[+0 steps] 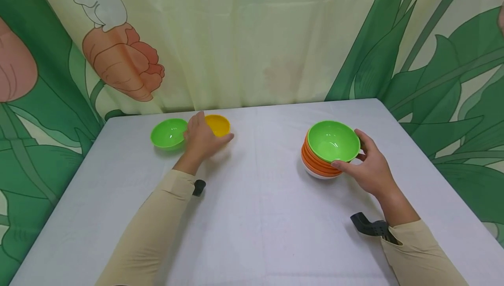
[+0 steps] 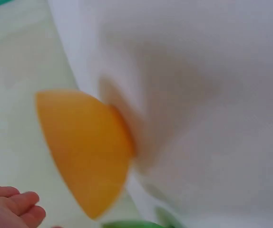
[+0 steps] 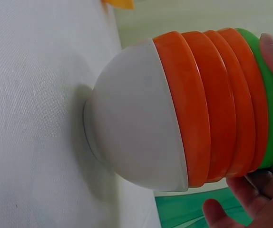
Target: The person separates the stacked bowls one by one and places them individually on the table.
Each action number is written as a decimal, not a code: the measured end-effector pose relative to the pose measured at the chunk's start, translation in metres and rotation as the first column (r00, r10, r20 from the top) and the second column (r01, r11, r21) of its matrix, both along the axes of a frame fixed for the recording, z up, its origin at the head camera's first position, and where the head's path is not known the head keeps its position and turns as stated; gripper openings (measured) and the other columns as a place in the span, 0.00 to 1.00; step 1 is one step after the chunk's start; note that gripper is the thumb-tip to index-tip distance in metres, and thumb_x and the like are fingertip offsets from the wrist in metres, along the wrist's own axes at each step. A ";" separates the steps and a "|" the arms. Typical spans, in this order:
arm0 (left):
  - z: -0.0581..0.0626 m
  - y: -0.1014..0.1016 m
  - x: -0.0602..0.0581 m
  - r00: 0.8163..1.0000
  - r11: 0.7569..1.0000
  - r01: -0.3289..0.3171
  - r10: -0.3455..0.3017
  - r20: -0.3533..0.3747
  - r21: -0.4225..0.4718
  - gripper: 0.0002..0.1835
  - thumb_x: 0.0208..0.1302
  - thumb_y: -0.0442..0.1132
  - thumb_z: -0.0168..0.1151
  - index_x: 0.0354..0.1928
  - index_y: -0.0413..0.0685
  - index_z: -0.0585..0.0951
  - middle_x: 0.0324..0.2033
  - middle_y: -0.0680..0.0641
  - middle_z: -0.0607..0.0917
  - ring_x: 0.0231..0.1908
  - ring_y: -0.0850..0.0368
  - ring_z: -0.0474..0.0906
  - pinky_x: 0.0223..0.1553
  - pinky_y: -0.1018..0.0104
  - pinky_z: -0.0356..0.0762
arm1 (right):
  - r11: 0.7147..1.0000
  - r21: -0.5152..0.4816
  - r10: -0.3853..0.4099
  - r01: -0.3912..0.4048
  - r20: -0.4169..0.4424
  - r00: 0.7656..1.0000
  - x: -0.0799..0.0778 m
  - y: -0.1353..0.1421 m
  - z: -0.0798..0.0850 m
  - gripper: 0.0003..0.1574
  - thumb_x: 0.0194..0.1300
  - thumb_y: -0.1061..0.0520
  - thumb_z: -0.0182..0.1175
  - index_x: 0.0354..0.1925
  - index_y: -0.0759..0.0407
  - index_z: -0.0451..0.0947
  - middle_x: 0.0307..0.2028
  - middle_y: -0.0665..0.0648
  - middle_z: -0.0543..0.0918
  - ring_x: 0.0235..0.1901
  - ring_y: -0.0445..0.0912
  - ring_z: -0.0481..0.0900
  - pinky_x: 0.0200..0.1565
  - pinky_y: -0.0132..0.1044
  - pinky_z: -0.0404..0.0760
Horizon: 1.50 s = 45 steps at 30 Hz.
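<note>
My left hand (image 1: 202, 139) reaches over the far left of the table, fingers and thumb spread around a yellow bowl (image 1: 218, 124). The left wrist view shows that bowl (image 2: 86, 152) with the fingers (image 2: 20, 204) apart from it. A green bowl (image 1: 168, 134) sits to its left. On the right, my right hand (image 1: 372, 165) grips a green bowl (image 1: 334, 141) by its side, thumb at the near rim. This bowl tops a stack of several orange bowls (image 3: 184, 109) with a white bowl (image 3: 131, 114) at the bottom, standing on the table.
A white cloth covers the table (image 1: 256, 216). Behind it hangs a printed curtain (image 1: 244, 36) with plants and a cartoon animal. Dark wrist mounts (image 1: 370, 224) stick out near both sleeves. The table's back edge runs close behind the bowls.
</note>
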<state>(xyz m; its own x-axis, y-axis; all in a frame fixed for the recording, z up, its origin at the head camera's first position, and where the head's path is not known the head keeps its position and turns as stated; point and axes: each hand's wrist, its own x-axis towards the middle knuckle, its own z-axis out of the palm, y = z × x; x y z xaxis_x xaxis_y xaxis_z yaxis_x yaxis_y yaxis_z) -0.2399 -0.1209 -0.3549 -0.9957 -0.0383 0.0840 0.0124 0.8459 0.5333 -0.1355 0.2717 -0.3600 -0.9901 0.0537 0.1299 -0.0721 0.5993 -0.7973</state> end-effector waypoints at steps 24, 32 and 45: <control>0.030 0.095 0.023 0.844 0.811 0.517 -0.536 -0.008 0.275 0.58 0.53 0.57 0.76 0.78 0.45 0.53 0.74 0.46 0.59 0.73 0.51 0.54 0.71 0.54 0.56 | 1.000 -0.001 -0.005 0.005 -0.007 1.000 -0.002 0.004 0.000 0.64 0.62 0.50 0.72 0.78 0.65 0.42 0.73 0.72 0.56 0.67 0.70 0.60 0.61 0.66 0.66; 0.030 0.128 0.024 0.789 0.752 0.595 -0.615 -0.025 0.285 0.56 0.55 0.55 0.75 0.78 0.44 0.54 0.74 0.47 0.60 0.73 0.53 0.55 0.71 0.57 0.55 | 1.000 -0.018 0.014 -0.014 -0.019 1.000 -0.004 0.004 -0.002 0.64 0.62 0.50 0.72 0.78 0.66 0.41 0.73 0.72 0.56 0.67 0.69 0.60 0.60 0.67 0.66; 0.032 0.163 0.023 0.734 0.704 0.658 -0.679 -0.019 0.269 0.56 0.54 0.52 0.77 0.77 0.42 0.55 0.74 0.46 0.62 0.73 0.53 0.56 0.70 0.61 0.58 | 0.996 -0.048 0.071 -0.071 -0.017 0.997 -0.001 0.006 -0.003 0.69 0.58 0.55 0.75 0.78 0.67 0.36 0.74 0.72 0.54 0.68 0.70 0.58 0.60 0.67 0.66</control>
